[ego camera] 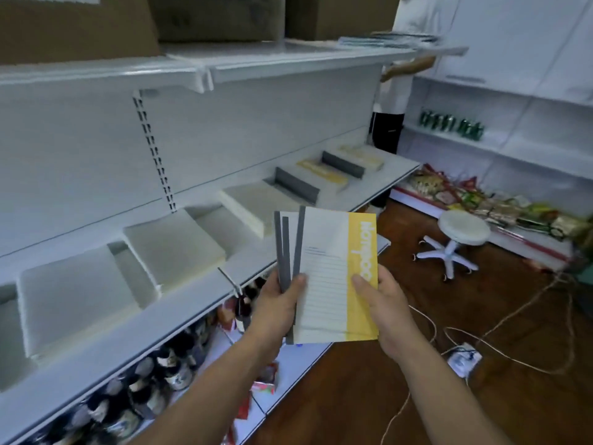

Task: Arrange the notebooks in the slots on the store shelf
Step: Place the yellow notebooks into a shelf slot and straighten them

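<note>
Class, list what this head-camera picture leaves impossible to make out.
- Head view: how many grey-spined, yellow-banded paper notebooks are held; the front cover hides those behind.
- Head view: the printed word on the yellow band; the right hand covers its end.
- Head view: labels on the dark glass bottles; blurred, partly behind the edge of the white metal shelf.

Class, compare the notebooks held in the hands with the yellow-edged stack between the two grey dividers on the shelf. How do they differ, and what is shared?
The held notebooks are off the shelf, gripped by the left hand and right hand; the shelf stack lies flat in its slot. The held notebooks are fanned, showing grey spines; the shelf stack looks neatly piled. Both have pale covers with yellow.
</note>
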A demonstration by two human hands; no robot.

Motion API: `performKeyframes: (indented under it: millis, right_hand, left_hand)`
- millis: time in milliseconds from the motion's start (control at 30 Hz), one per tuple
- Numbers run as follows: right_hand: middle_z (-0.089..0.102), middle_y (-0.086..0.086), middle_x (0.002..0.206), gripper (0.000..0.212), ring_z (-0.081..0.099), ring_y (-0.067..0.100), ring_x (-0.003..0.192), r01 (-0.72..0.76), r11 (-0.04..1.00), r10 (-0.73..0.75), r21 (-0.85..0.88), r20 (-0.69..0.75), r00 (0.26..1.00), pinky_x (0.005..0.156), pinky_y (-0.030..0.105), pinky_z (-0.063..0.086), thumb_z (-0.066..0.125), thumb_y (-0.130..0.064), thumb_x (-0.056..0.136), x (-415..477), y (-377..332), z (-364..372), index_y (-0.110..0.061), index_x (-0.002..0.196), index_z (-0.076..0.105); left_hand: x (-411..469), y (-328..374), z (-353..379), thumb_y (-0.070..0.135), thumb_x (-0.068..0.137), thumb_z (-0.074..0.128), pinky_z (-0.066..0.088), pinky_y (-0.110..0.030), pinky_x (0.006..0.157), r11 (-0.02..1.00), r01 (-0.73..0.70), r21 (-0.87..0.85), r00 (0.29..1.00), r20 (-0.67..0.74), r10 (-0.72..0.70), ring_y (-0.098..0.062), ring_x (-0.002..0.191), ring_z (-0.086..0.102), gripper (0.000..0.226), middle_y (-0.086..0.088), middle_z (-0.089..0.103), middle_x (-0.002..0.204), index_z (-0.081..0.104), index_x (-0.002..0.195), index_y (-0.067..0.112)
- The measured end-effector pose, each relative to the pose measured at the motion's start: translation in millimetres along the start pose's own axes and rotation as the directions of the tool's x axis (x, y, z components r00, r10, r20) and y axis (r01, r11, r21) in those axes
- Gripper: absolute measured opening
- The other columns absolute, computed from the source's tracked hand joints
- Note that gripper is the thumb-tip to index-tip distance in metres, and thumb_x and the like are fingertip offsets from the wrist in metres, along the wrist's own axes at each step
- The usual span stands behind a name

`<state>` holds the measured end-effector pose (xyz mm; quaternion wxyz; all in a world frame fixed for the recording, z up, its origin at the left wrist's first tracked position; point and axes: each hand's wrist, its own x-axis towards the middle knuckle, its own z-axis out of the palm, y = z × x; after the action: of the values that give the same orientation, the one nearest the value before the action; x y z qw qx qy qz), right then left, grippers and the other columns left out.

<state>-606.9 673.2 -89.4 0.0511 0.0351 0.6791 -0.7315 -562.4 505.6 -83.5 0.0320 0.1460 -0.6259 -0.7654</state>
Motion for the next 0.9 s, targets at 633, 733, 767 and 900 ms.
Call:
performKeyframes:
  millis: [633, 733, 767, 900]
  right_hand:
    - [0.073, 0.000, 0.105, 0.026, 0.071, 0.023, 0.094, -0.040, 0.999, 0.040, 0.001, -0.009, 0.999, 0.076, 0.040, 0.055, 0.062, -0.012, 0.092, 363, -70, -96, -0.021, 0.116, 0.062]
    - [0.074, 0.003, 0.104, 0.025, 0.070, 0.025, 0.094, -0.073, 0.997, 0.071, 0.030, 0.058, 0.996, 0.077, 0.041, 0.055, 0.061, -0.008, 0.092, 406, -74, -89, -0.018, 0.115, 0.066]
    - [0.074, 0.004, 0.104, 0.024, 0.070, 0.027, 0.095, -0.074, 0.997, 0.070, 0.032, 0.101, 0.992, 0.078, 0.042, 0.055, 0.060, -0.007, 0.091, 420, -75, -82, -0.018, 0.111, 0.068]
    - [0.074, 0.007, 0.104, 0.023, 0.069, 0.029, 0.097, -0.077, 0.996, 0.085, -0.037, 0.295, 0.952, 0.090, 0.052, 0.052, 0.062, -0.005, 0.089, 473, -75, -49, -0.018, 0.107, 0.070]
  left_hand:
    - [346, 31, 188, 0.033, 0.098, 0.054, 0.051, -0.043, 0.096, 0.985, 0.066, -0.157, 0.996, 0.073, -0.055, -0.018, 0.106, 0.067, 0.024, 0.003, 0.071, 0.115, 0.061, 0.120, 0.028]
    - [378, 33, 185, 0.036, 0.099, 0.051, 0.047, -0.048, 0.101, 0.957, 0.111, -0.269, 0.991, 0.104, -0.086, -0.022, 0.112, 0.065, 0.034, -0.002, 0.069, 0.120, 0.058, 0.129, 0.024]
    - [387, 35, 182, 0.035, 0.099, 0.050, 0.048, -0.046, 0.100, 0.952, 0.099, -0.288, 0.994, 0.069, -0.083, -0.021, 0.111, 0.065, 0.033, -0.002, 0.069, 0.120, 0.058, 0.129, 0.024]
    - [412, 37, 162, 0.026, 0.099, 0.051, 0.053, -0.037, 0.088, 0.953, 0.004, -0.303, 0.974, -0.215, -0.072, -0.020, 0.104, 0.067, 0.027, -0.001, 0.072, 0.114, 0.062, 0.123, 0.022]
